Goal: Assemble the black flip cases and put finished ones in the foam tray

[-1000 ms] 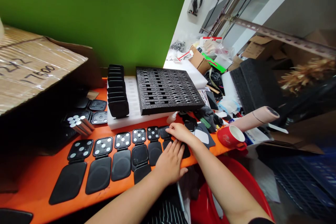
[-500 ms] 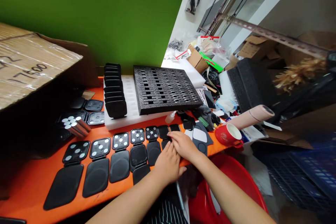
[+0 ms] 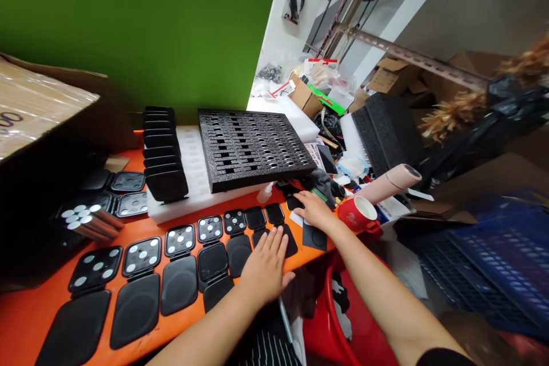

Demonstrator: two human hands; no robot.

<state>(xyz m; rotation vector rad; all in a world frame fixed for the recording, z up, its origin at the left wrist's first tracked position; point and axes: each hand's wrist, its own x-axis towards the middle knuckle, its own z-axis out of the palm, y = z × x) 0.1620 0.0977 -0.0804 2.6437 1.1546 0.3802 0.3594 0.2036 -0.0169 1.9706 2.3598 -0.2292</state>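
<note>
A row of open black hinged cases [image 3: 174, 266] lies on the orange table [image 3: 26, 314], the upper halves dotted with round silver discs. My left hand [image 3: 265, 267] lies flat with fingers stretched out on the rightmost cases near the table's front edge. My right hand [image 3: 315, 210] reaches right to a small pile of black and white flat pieces [image 3: 309, 230] beside the red mug [image 3: 357, 214]; its fingers rest on them and what they grip is hidden.
A black foam tray [image 3: 253, 146] sits on white foam with a stack of closed black cases [image 3: 165, 151]. Silver cylinders [image 3: 88, 220] lie at left beside a cardboard box [image 3: 30, 106]. A red bucket [image 3: 338, 320] and blue crate [image 3: 497, 263] stand below right.
My right hand has moved from the rightmost cases to the pile of flat pieces by the red mug. My left hand stays flat on the cases. The view has swung to the right.
</note>
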